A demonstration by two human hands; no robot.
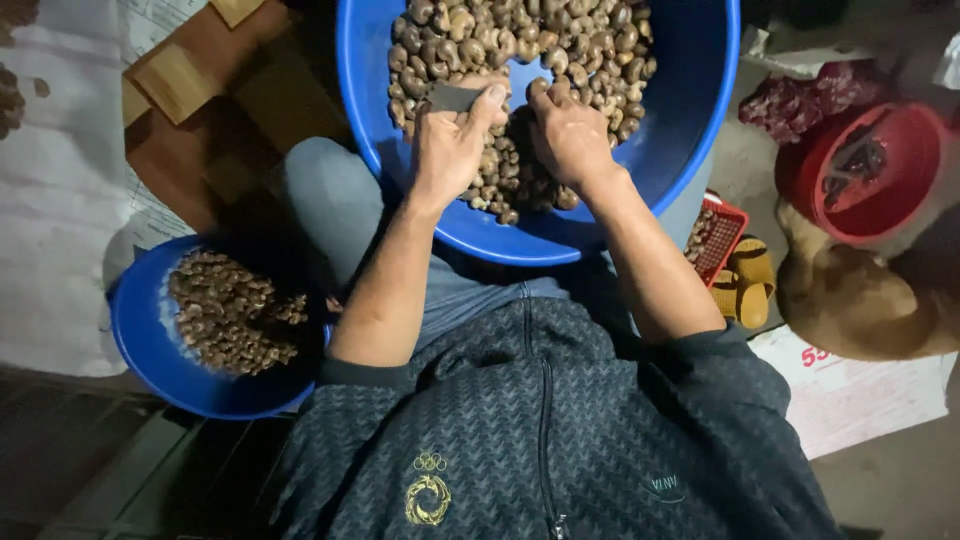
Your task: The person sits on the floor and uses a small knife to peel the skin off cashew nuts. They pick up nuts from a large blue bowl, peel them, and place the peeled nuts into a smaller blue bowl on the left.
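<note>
A large blue basin rests on my lap, filled with several brown cashew nuts. My left hand is over the nuts and pinches a small flat grey blade between thumb and fingers. Beside it my right hand reaches into the pile, its fingertips curled on a nut; whether it grips the nut I cannot tell for sure. A bare patch of blue basin bottom shows just beyond both hands.
A smaller blue bowl of darker nuts sits by my left knee. A wooden stool stands beyond it. At right are a red basket, a small red tray, yellow sandals and a brown sack.
</note>
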